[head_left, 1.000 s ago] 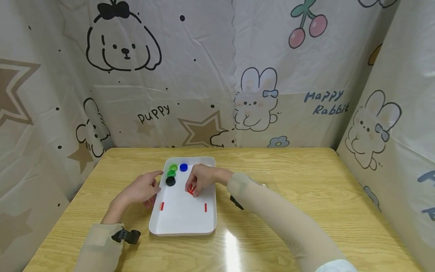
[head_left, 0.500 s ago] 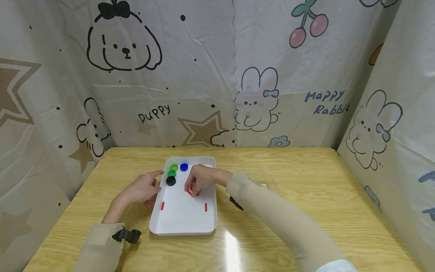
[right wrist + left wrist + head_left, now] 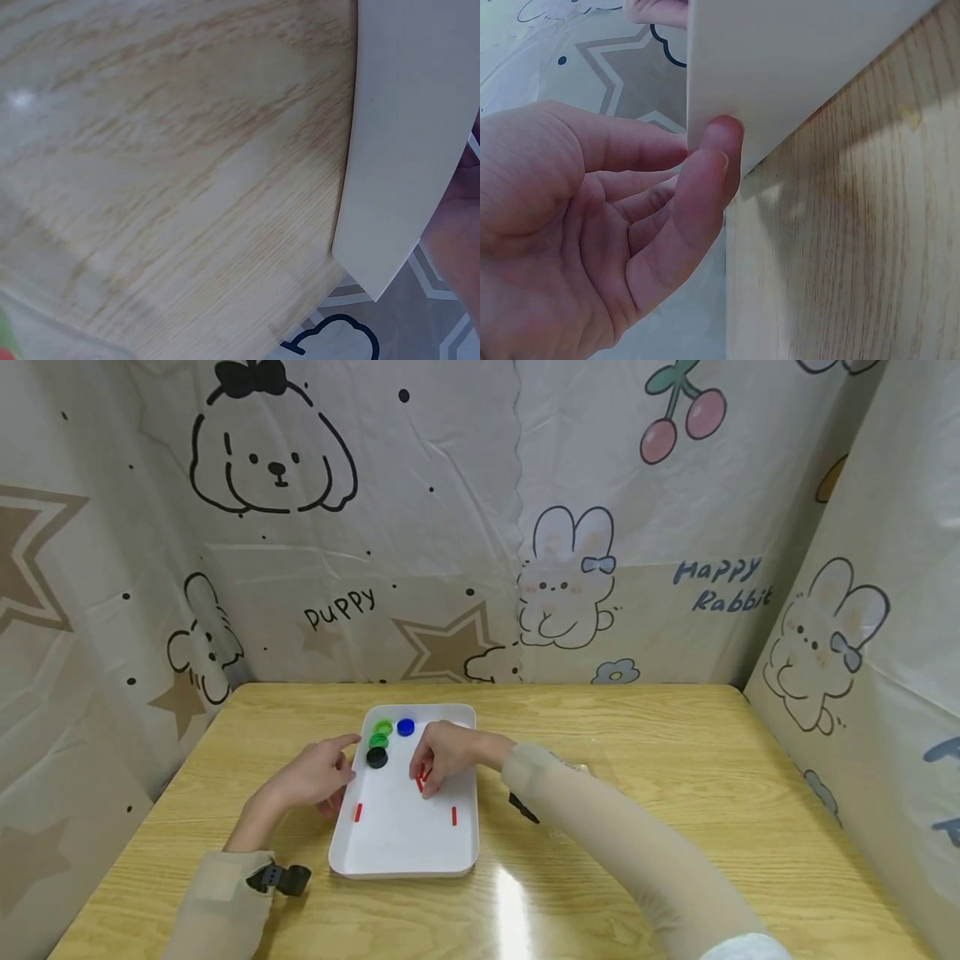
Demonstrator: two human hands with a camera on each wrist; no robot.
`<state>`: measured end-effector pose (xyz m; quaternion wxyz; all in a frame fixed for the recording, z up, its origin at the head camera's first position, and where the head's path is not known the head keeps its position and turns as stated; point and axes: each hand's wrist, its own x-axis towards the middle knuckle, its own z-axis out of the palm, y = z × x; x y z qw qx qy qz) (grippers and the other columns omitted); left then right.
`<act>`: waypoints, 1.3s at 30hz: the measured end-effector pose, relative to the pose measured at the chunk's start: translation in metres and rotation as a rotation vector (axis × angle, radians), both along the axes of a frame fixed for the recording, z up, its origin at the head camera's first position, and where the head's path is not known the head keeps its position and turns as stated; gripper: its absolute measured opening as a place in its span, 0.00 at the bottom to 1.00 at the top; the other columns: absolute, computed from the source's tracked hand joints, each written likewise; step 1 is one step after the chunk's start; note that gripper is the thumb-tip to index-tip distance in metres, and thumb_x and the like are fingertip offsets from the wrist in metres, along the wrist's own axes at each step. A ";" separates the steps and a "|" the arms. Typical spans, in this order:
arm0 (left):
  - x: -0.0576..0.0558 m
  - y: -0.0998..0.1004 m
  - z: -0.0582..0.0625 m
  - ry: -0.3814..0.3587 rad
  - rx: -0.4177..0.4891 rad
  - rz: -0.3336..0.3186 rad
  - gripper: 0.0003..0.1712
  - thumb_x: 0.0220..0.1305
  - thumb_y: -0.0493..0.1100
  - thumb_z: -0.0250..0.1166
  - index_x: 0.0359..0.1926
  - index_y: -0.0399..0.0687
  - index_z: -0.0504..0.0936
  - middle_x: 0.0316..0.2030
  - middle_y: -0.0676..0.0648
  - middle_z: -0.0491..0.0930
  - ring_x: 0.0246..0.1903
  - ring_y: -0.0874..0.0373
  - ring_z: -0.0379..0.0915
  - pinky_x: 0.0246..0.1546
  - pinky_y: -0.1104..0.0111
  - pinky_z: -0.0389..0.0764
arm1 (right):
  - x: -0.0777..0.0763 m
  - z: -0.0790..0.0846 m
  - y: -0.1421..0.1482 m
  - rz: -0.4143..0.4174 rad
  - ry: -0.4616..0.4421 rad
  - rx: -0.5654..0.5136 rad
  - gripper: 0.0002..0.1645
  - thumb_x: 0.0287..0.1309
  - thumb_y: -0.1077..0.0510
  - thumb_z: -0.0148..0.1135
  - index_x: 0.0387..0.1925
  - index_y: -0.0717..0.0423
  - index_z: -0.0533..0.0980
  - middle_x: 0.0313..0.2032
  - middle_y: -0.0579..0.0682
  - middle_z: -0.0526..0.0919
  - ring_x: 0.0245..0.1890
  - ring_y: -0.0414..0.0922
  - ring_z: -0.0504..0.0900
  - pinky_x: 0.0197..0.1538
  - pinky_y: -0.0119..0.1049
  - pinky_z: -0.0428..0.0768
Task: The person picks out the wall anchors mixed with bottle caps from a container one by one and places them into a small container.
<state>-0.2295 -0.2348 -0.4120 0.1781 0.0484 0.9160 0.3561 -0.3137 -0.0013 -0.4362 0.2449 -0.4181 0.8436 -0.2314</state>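
A white tray (image 3: 397,847) lies on the wooden table. My left hand (image 3: 318,772) grips its left rim: in the left wrist view, fingertips (image 3: 724,142) press the tray's outer wall and another finger goes behind the edge. Above the tray's middle, my right hand (image 3: 444,750) pinches a short red stick (image 3: 419,785) between thumb and fingers; more red shows beside it, partly hidden. In the right wrist view the tray wall (image 3: 405,127) covers most of that hand. Two other red sticks lie apart, one at the left (image 3: 357,812), one at the right (image 3: 453,816).
At the tray's far left are a light green ring-like cap (image 3: 383,727), a green cap (image 3: 378,741) and a black cap (image 3: 377,757), with a blue cap (image 3: 406,727) beside them. Clear plastic (image 3: 583,768) lies right of the tray. Printed curtains stand behind the table.
The red stick at my right fingertips has turned from a slant to a steeper angle, with small finger movements. My left hand and the tray stay in place.
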 end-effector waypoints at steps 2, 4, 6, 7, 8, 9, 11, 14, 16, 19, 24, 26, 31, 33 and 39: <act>0.000 0.000 0.001 0.000 0.001 0.000 0.34 0.67 0.34 0.54 0.71 0.39 0.53 0.30 0.40 0.73 0.18 0.50 0.75 0.18 0.61 0.81 | 0.000 0.000 0.000 0.001 0.004 -0.005 0.14 0.38 0.54 0.79 0.31 0.48 0.85 0.20 0.42 0.79 0.22 0.37 0.72 0.27 0.27 0.68; 0.000 0.000 0.001 0.003 0.002 -0.002 0.34 0.67 0.34 0.54 0.71 0.39 0.54 0.30 0.40 0.73 0.18 0.51 0.75 0.18 0.61 0.81 | -0.001 -0.001 0.000 -0.001 0.002 -0.017 0.14 0.37 0.55 0.80 0.31 0.48 0.85 0.21 0.42 0.79 0.22 0.37 0.72 0.27 0.26 0.69; 0.001 0.000 0.001 0.005 0.002 -0.004 0.34 0.67 0.34 0.54 0.71 0.39 0.54 0.31 0.40 0.73 0.19 0.51 0.75 0.18 0.61 0.81 | -0.001 -0.002 0.000 0.003 0.004 -0.028 0.14 0.37 0.55 0.80 0.31 0.49 0.85 0.21 0.41 0.80 0.23 0.36 0.73 0.28 0.26 0.70; 0.001 0.000 0.000 0.006 0.004 -0.003 0.34 0.67 0.34 0.54 0.71 0.40 0.54 0.31 0.40 0.74 0.19 0.51 0.75 0.18 0.61 0.80 | -0.001 -0.003 -0.001 0.005 0.006 -0.031 0.14 0.37 0.55 0.80 0.31 0.49 0.85 0.22 0.41 0.80 0.23 0.36 0.73 0.28 0.26 0.71; 0.001 0.000 0.000 0.007 0.004 -0.005 0.34 0.67 0.33 0.54 0.71 0.39 0.54 0.31 0.40 0.74 0.19 0.51 0.75 0.18 0.62 0.80 | -0.001 -0.003 -0.001 0.009 0.011 -0.032 0.14 0.38 0.55 0.80 0.31 0.49 0.85 0.22 0.41 0.80 0.23 0.36 0.73 0.28 0.26 0.72; 0.001 0.000 0.000 0.007 0.004 -0.004 0.34 0.67 0.33 0.54 0.71 0.40 0.54 0.31 0.41 0.74 0.19 0.51 0.75 0.18 0.62 0.80 | -0.001 -0.004 -0.002 0.010 0.016 -0.034 0.14 0.37 0.55 0.80 0.31 0.50 0.85 0.22 0.41 0.80 0.23 0.36 0.73 0.28 0.26 0.72; 0.001 0.000 -0.001 0.006 0.007 -0.003 0.34 0.67 0.33 0.53 0.71 0.40 0.54 0.31 0.41 0.74 0.19 0.51 0.75 0.18 0.62 0.80 | 0.000 -0.005 -0.002 0.009 0.026 -0.031 0.14 0.38 0.56 0.80 0.30 0.50 0.84 0.22 0.41 0.80 0.22 0.35 0.73 0.28 0.26 0.72; 0.001 0.000 0.000 0.008 0.010 -0.011 0.34 0.67 0.33 0.53 0.72 0.39 0.53 0.31 0.40 0.74 0.18 0.51 0.75 0.17 0.61 0.80 | 0.001 -0.004 -0.002 0.003 0.031 -0.030 0.13 0.38 0.57 0.79 0.30 0.50 0.84 0.21 0.41 0.79 0.21 0.35 0.73 0.27 0.25 0.72; 0.001 0.000 0.000 0.006 0.011 -0.009 0.34 0.67 0.33 0.53 0.72 0.39 0.53 0.31 0.40 0.74 0.18 0.50 0.75 0.18 0.61 0.80 | 0.002 -0.003 -0.002 0.002 0.022 -0.034 0.12 0.39 0.58 0.79 0.30 0.50 0.84 0.20 0.42 0.79 0.20 0.36 0.72 0.26 0.25 0.71; 0.001 0.000 0.000 0.006 0.009 -0.012 0.34 0.67 0.34 0.53 0.72 0.39 0.53 0.30 0.40 0.74 0.18 0.50 0.75 0.18 0.61 0.80 | 0.003 0.000 -0.001 0.015 0.007 -0.048 0.12 0.39 0.58 0.79 0.31 0.50 0.85 0.19 0.42 0.78 0.19 0.36 0.72 0.25 0.26 0.69; 0.001 -0.001 0.000 0.013 0.008 -0.017 0.34 0.67 0.34 0.53 0.72 0.38 0.53 0.30 0.39 0.74 0.18 0.50 0.75 0.18 0.60 0.80 | 0.004 0.016 -0.001 0.054 0.026 -0.067 0.12 0.43 0.59 0.77 0.34 0.52 0.84 0.16 0.44 0.70 0.17 0.37 0.67 0.24 0.26 0.65; 0.001 -0.001 0.000 0.021 0.007 -0.019 0.34 0.67 0.34 0.53 0.71 0.38 0.53 0.30 0.39 0.74 0.17 0.50 0.75 0.17 0.60 0.80 | 0.005 0.025 0.000 0.072 0.047 -0.064 0.13 0.44 0.59 0.76 0.36 0.52 0.84 0.15 0.44 0.67 0.17 0.37 0.65 0.24 0.27 0.64; 0.000 -0.001 -0.001 0.031 0.013 -0.028 0.35 0.67 0.34 0.54 0.72 0.38 0.53 0.30 0.39 0.74 0.17 0.50 0.76 0.17 0.59 0.81 | 0.009 0.045 0.016 0.097 0.068 -0.088 0.14 0.45 0.59 0.75 0.37 0.55 0.84 0.15 0.44 0.62 0.17 0.37 0.59 0.26 0.27 0.62; 0.000 -0.001 -0.001 0.028 0.017 -0.026 0.35 0.67 0.34 0.54 0.72 0.38 0.53 0.30 0.39 0.74 0.17 0.50 0.76 0.17 0.59 0.81 | 0.011 0.050 0.026 0.098 0.060 -0.110 0.13 0.45 0.60 0.75 0.36 0.53 0.85 0.15 0.44 0.61 0.17 0.37 0.58 0.26 0.27 0.62; 0.001 -0.001 -0.002 0.025 0.007 -0.016 0.34 0.67 0.34 0.54 0.71 0.38 0.53 0.30 0.40 0.73 0.18 0.52 0.75 0.17 0.61 0.80 | 0.018 0.068 0.063 0.049 0.010 -0.134 0.12 0.45 0.59 0.75 0.35 0.45 0.84 0.15 0.43 0.62 0.17 0.37 0.58 0.26 0.29 0.64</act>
